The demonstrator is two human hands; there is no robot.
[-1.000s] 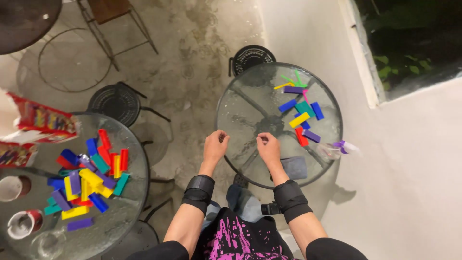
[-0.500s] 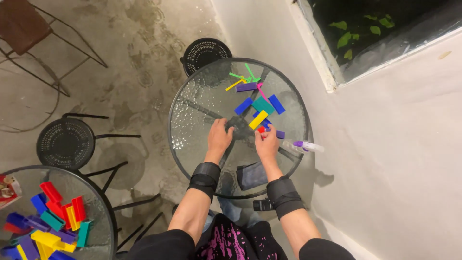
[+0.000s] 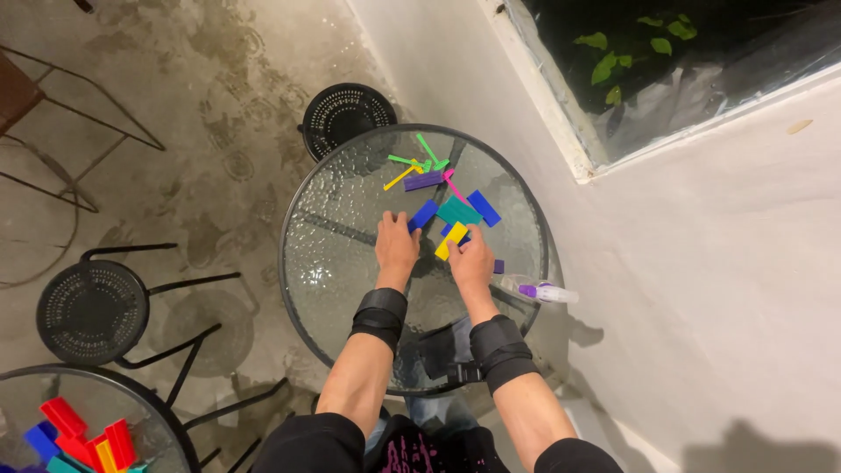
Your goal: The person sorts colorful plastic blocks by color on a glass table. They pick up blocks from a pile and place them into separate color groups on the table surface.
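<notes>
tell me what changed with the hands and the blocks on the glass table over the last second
Both hands moved forward across the round glass table into the block cluster. The left hand now touches a blue block; the right hand has come onto the yellow block, though a firm grasp cannot be told. The green sticks, teal block and small bottle appear to lie as before.

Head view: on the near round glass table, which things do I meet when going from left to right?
Left hand → blue block → yellow block → right hand → small purple block → clear bottle with purple cap.
</notes>
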